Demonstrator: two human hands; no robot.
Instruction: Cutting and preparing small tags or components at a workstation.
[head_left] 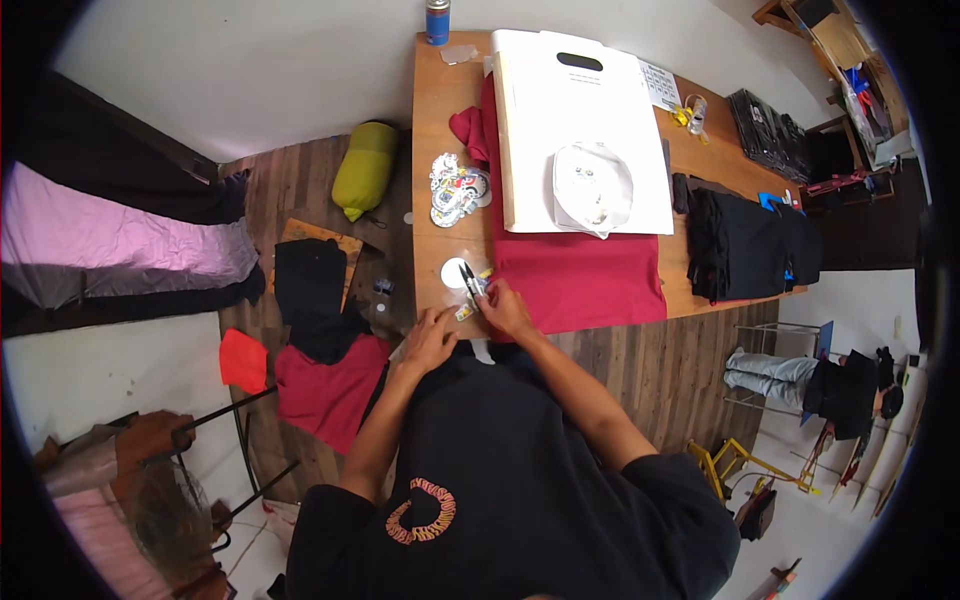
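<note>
At the table's near left corner, my right hand (508, 308) is closed around a slim black-and-silver tool (468, 280), possibly scissors or tweezers; its tips point away from me. My left hand (432, 338) is closed at the table edge, its fingertips on a small printed piece (463, 312) with yellow on it. Just beyond the tool lies a white round piece (454, 272). Farther back sits a pile of cut-out printed stickers (458, 190). A red cloth (590, 285) spreads to the right of my hands, partly under a white board (530, 110).
A white polygonal tray (566, 212) with small bits rests on the board. Folded black garments (735, 245) lie at the table's right, and a spray can (437, 22) stands at the far left corner. Another person (840, 390) stands off to the right. Clothes (330, 390) lie to the left.
</note>
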